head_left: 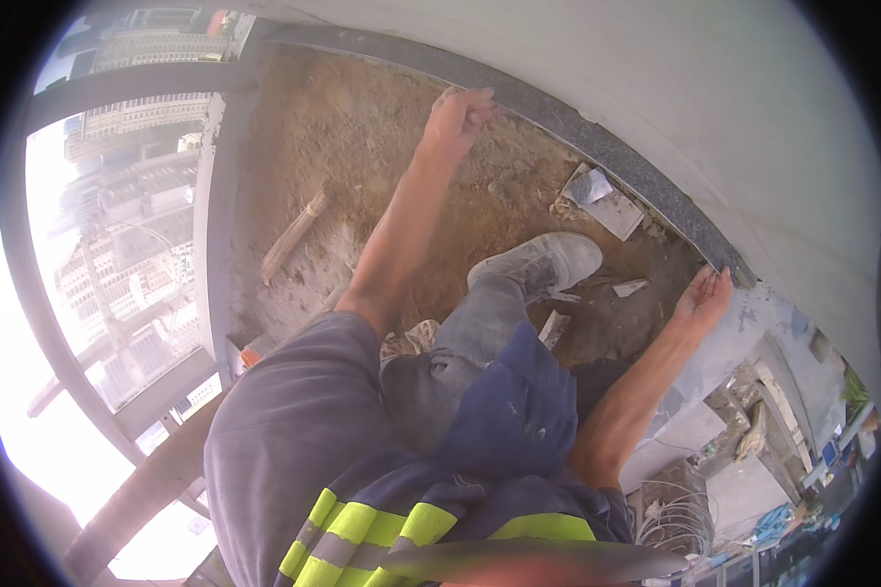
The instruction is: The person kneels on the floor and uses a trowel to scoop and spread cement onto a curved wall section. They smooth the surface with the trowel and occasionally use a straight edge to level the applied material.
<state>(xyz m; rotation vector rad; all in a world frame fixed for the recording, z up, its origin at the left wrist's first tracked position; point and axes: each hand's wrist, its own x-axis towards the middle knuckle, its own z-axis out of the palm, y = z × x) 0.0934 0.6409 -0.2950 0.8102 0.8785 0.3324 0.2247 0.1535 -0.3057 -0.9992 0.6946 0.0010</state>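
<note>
My left hand (460, 122) is at the upper middle, fingers curled at the lower edge of a long, dark grey speckled stone strip (605, 147) that runs along the pale wall. My right hand (705, 293) is at the strip's right end, fingertips bent in against it. What either hand pinches is too small to make out. Below the strip lies rough brown dirt (372, 127), with a white dusty shoe (553, 264) of mine on it between my arms.
Tile pieces (612, 213) and a wooden stick (292, 235) lie in the dirt. A framed glass panel (39, 103) at the left shows buildings beyond. The pale wall (754, 117) fills the upper right; coiled cable (671, 509) and scattered boards (744, 489) are lower right.
</note>
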